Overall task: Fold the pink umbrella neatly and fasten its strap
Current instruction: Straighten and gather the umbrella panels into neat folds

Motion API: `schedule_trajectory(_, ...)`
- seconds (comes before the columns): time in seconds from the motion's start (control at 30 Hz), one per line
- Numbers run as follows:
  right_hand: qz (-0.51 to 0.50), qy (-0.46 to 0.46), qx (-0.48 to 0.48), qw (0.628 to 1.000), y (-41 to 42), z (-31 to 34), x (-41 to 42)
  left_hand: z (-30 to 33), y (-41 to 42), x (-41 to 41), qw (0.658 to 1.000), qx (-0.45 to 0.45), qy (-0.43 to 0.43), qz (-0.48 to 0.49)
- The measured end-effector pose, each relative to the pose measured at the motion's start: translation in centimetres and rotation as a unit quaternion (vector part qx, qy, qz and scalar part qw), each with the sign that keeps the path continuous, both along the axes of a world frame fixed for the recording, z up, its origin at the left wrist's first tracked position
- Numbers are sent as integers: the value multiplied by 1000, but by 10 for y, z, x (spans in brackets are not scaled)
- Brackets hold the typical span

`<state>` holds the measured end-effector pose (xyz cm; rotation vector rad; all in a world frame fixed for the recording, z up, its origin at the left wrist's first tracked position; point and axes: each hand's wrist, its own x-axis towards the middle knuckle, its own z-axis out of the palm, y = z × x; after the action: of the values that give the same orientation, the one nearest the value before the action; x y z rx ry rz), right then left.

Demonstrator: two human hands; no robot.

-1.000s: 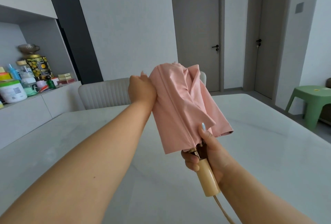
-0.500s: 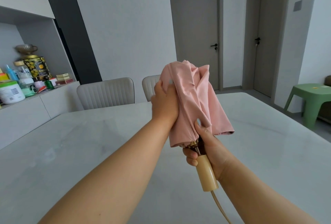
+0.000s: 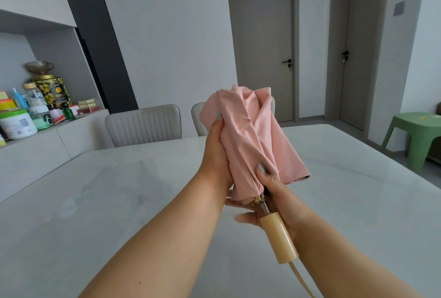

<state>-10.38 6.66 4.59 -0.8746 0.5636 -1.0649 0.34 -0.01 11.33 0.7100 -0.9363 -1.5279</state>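
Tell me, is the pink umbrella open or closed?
Closed, not tidy yet: the pink umbrella hangs bunched and loose, the left hand gathers it, and no strap shows around it.

This is a home, a dining room: a pale marble-look table (image 3: pixel 119 202) fills the foreground, padded chairs (image 3: pixel 143 123) sit at its far edge, a sideboard (image 3: pixel 35 149) at left carries jars and bottles (image 3: pixel 18 124), and interior doors (image 3: pixel 262 47) stand behind.
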Motion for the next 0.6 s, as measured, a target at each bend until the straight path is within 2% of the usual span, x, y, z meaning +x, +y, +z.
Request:
schedule_trajectory(0.07, 18, -64, 17, 998, 0, 0, 0, -2, 1, -2, 1000, 2, 10, 5)
schedule_trajectory(0.13, 22, -85, 24, 996, 0, 1, 0, -4, 1, -2, 1000, 3, 14, 9)
schedule_trajectory(0.3, -11, 26, -11, 1000, 3, 7, -4, -4, 0, 3, 1000, -11, -1, -15)
schedule_trajectory(0.53, -33, 25, 2, 999, 5, 10, -5, -8, -3, 13, 999, -16, -46, 2)
schedule_trajectory(0.6, -50, 34, -3, 998, 4, 8, -5, 1, -5, 19, 991, -13, -107, 75)
